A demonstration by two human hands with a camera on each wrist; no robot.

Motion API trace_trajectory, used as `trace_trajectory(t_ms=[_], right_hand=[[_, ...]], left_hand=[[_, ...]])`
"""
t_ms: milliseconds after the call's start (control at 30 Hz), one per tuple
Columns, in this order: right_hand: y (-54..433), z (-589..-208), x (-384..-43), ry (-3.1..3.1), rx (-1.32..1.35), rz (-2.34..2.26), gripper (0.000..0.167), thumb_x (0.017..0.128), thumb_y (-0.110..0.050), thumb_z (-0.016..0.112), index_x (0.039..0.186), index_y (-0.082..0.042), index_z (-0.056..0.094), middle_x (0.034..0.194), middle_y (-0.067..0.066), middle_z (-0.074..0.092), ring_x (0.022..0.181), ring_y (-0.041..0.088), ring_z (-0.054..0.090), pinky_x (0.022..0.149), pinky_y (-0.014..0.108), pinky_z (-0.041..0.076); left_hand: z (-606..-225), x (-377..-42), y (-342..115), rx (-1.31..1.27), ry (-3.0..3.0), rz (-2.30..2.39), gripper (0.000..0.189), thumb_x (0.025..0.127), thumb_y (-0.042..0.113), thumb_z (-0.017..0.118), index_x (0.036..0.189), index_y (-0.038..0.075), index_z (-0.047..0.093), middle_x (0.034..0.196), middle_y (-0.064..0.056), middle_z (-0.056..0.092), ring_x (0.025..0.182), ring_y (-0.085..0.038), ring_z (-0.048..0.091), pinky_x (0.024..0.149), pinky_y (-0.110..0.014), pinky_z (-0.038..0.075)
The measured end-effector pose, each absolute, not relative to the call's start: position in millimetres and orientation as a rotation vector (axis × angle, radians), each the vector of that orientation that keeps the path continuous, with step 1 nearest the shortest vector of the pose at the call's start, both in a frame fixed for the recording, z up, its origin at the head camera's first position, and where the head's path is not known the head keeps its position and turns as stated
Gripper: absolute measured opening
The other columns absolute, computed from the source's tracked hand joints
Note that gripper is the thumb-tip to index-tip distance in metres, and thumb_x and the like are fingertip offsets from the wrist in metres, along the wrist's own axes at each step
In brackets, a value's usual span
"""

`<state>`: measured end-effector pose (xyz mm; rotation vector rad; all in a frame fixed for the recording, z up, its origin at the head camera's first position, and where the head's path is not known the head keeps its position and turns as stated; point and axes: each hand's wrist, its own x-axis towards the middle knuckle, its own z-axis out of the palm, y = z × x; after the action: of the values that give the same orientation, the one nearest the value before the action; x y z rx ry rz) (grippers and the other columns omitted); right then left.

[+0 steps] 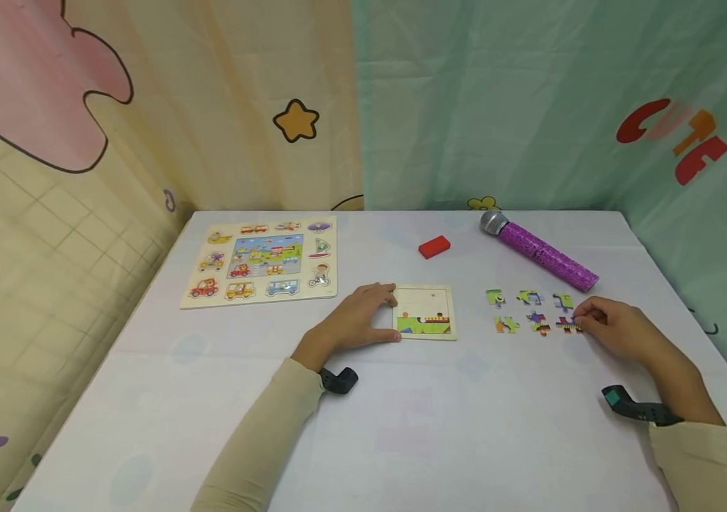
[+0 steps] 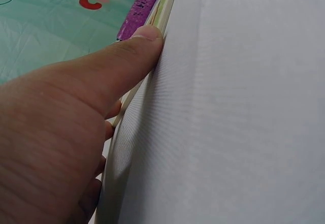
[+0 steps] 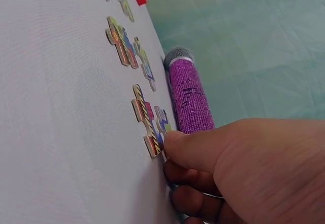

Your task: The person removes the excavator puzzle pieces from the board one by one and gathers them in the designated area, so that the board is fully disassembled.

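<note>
A small jigsaw board (image 1: 423,313) lies flat on the white table, its lower part filled with a green and striped picture. My left hand (image 1: 357,318) holds its left edge, thumb at the near corner and fingers toward the far one. In the left wrist view the thumb (image 2: 134,49) lies along the board's rim. My right hand (image 1: 616,327) pinches the end of a striped puzzle piece (image 3: 147,120) on the table; the other fingertips are partly hidden. More loose puzzle pieces (image 1: 530,297) lie beside it in two rows.
Behind the loose pieces lies a glittery purple microphone (image 1: 545,254). A red block (image 1: 434,247) rests beyond the board. At the back left is a larger vehicle puzzle board (image 1: 321,249). Printed curtains (image 1: 498,107) hang along the table's back and sides.
</note>
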<state>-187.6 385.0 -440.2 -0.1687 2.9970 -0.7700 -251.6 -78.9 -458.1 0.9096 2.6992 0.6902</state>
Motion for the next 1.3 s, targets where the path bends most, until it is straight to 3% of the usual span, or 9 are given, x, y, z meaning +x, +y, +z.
trace_trajectory(t_ms=[100, 167, 333, 467, 700, 933, 1133, 1300], right_hand=[[385.1, -440.0, -187.1, 3.023, -0.148, -0.8, 0.017, 0.104, -0.013, 0.058, 0.109, 0.002, 0.064, 0.098, 0.021, 0.066, 0.088, 0.034, 0.056, 0.073, 0.047, 0.048], [382.9, -438.7, -186.5, 3.053, -0.139, -0.825, 0.019, 0.105, -0.015, 0.056, 0.111, 0.001, 0.064, 0.105, 0.024, 0.066, 0.092, 0.036, 0.056, 0.073, 0.046, 0.05], [363.2, -428.2, -187.2, 3.134, -0.243, -0.889, 0.017, 0.103, -0.013, 0.06, 0.111, 0.0, 0.066, 0.095, 0.015, 0.067, 0.082, 0.023, 0.053, 0.059, 0.025, 0.046], [329.8, -414.4, -195.3, 3.111, -0.457, -0.912, 0.013, 0.101, -0.01, 0.063, 0.109, -0.001, 0.068, 0.088, 0.007, 0.066, 0.076, 0.019, 0.052, 0.053, 0.025, 0.046], [236.5, -392.8, -224.7, 2.915, -0.711, -0.799, 0.021, 0.1, -0.014, 0.066, 0.118, -0.005, 0.068, 0.098, 0.001, 0.067, 0.087, 0.019, 0.059, 0.073, 0.035, 0.054], [150.3, -408.6, -247.0, 2.776, -0.848, -0.49, 0.037, 0.096, -0.028, 0.071, 0.126, -0.005, 0.068, 0.109, 0.006, 0.064, 0.094, 0.019, 0.061, 0.089, 0.039, 0.056], [129.0, -420.5, -245.2, 2.733, -0.741, -0.465, 0.038, 0.094, -0.023, 0.075, 0.125, -0.004, 0.068, 0.109, 0.008, 0.061, 0.09, 0.019, 0.06, 0.091, 0.039, 0.056], [127.9, -421.4, -244.0, 2.712, -0.759, -0.561, 0.025, 0.094, -0.016, 0.074, 0.116, -0.005, 0.07, 0.102, 0.005, 0.061, 0.088, 0.018, 0.058, 0.086, 0.034, 0.057]], left_hand=[[-457.4, -252.3, -79.3, 0.913, 2.7, 0.693, 0.06, 0.086, 0.051, 0.078, 0.132, 0.019, 0.057, 0.162, 0.004, 0.033, 0.15, -0.019, 0.023, 0.12, -0.039, 0.022], [-457.3, -252.5, -79.3, 0.914, 2.701, 0.692, 0.06, 0.086, 0.051, 0.078, 0.132, 0.019, 0.057, 0.162, 0.004, 0.034, 0.15, -0.02, 0.023, 0.12, -0.039, 0.022], [-458.3, -253.6, -78.0, 0.927, 2.695, 0.694, 0.059, 0.086, 0.051, 0.078, 0.132, 0.02, 0.057, 0.162, 0.004, 0.034, 0.149, -0.019, 0.024, 0.12, -0.038, 0.023], [-458.7, -253.5, -76.8, 0.929, 2.691, 0.697, 0.059, 0.087, 0.051, 0.077, 0.133, 0.019, 0.058, 0.162, 0.003, 0.033, 0.15, -0.02, 0.023, 0.12, -0.037, 0.022], [-458.4, -253.9, -80.7, 0.91, 2.707, 0.682, 0.06, 0.086, 0.052, 0.077, 0.133, 0.019, 0.058, 0.162, 0.004, 0.033, 0.149, -0.02, 0.024, 0.12, -0.039, 0.022], [-460.3, -254.2, -83.1, 0.911, 2.691, 0.729, 0.058, 0.086, 0.052, 0.078, 0.13, 0.021, 0.058, 0.161, 0.003, 0.035, 0.149, -0.021, 0.024, 0.12, -0.04, 0.023], [-463.4, -251.7, -79.9, 0.931, 2.669, 0.759, 0.058, 0.085, 0.054, 0.078, 0.13, 0.023, 0.058, 0.161, 0.002, 0.036, 0.15, -0.022, 0.024, 0.12, -0.042, 0.023], [-461.6, -250.7, -80.2, 0.922, 2.693, 0.746, 0.058, 0.085, 0.054, 0.078, 0.129, 0.022, 0.058, 0.16, 0.002, 0.036, 0.15, -0.022, 0.024, 0.12, -0.042, 0.024]])
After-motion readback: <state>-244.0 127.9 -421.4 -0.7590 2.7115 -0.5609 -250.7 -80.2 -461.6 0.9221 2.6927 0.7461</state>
